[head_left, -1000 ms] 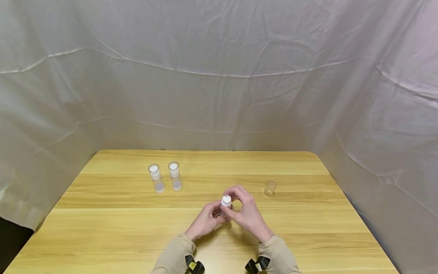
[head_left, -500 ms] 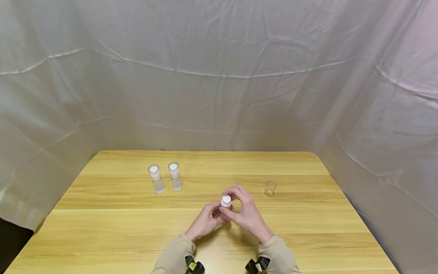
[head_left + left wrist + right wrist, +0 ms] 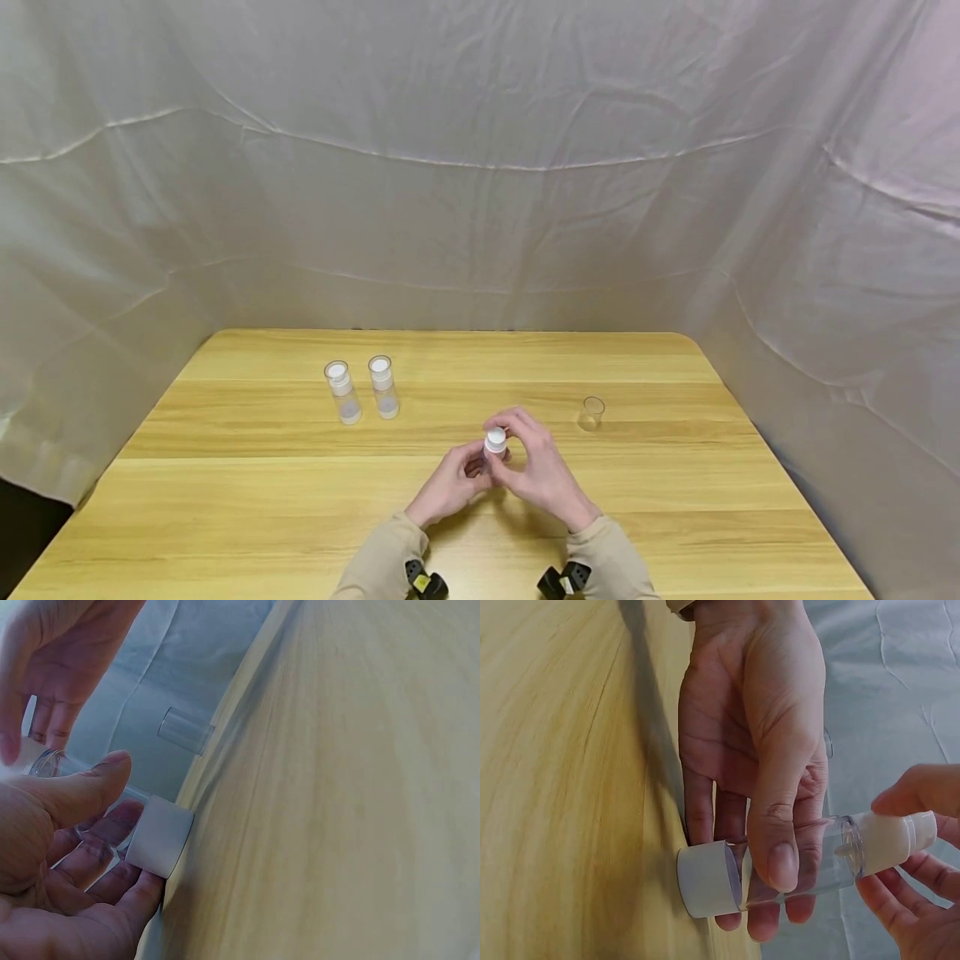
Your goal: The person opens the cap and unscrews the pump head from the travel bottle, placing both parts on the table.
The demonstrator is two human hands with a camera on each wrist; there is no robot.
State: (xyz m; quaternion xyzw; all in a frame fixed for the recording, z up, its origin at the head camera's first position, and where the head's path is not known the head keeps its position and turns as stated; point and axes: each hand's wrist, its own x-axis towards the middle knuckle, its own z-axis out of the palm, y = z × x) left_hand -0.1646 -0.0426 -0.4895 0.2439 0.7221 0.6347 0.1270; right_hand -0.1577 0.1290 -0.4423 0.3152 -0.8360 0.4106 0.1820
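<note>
A clear pump bottle [image 3: 817, 859] with a white base [image 3: 709, 879] and a white pump top [image 3: 496, 438] stands upright near the front middle of the table. My left hand [image 3: 452, 483] grips its clear body, thumb on one side and fingers on the other. The base touches the wood or sits just above it; I cannot tell which. With thumb and fingers, my right hand [image 3: 542, 467] pinches the white collar [image 3: 883, 840] at the neck. A clear open-ended cap [image 3: 592, 412] stands apart on the table, beyond the right hand.
Two similar bottles, a left one [image 3: 343, 393] and a right one [image 3: 384, 388], stand at the back left with clear caps over their white tops. The wooden table [image 3: 225, 517] ends at a pale cloth screen [image 3: 480, 242] behind and at both sides.
The right hand's fingertips have shifted slightly around the white collar, its forefinger a little to the left. My left hand and the bottle have stayed in place.
</note>
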